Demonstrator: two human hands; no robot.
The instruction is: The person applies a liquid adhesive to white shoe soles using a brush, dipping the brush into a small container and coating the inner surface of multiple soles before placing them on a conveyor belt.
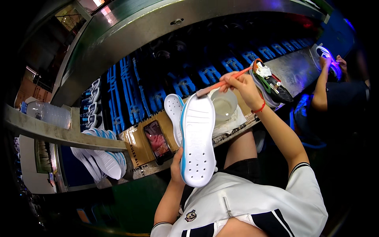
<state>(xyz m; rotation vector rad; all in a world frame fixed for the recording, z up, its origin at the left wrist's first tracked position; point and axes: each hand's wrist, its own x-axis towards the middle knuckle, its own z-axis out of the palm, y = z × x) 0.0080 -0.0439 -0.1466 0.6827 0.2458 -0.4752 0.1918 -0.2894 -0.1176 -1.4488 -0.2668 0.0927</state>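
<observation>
My left hand (177,167) grips a white shoe sole (198,146) by its left edge. The sole has a blue side band and a pattern of small holes at the near end. In my right hand (241,85) is a brush (215,86) with an orange-red handle; its bristles meet the far end of the sole. Behind the held sole, a second white and blue sole (172,110) lies partly covered. Beneath my right hand stands a translucent bowl (225,107) with pale liquid in it.
A phone (157,140) lies on cardboard (132,143) left of the soles. More soles (108,164) are stacked at left, below a clear plastic bottle (49,113). A dark shoe-shaped item (272,83) holds crumpled tissue. Beyond is a rack of blue-lit parts (183,85). Another person's hands (333,62) work at far right.
</observation>
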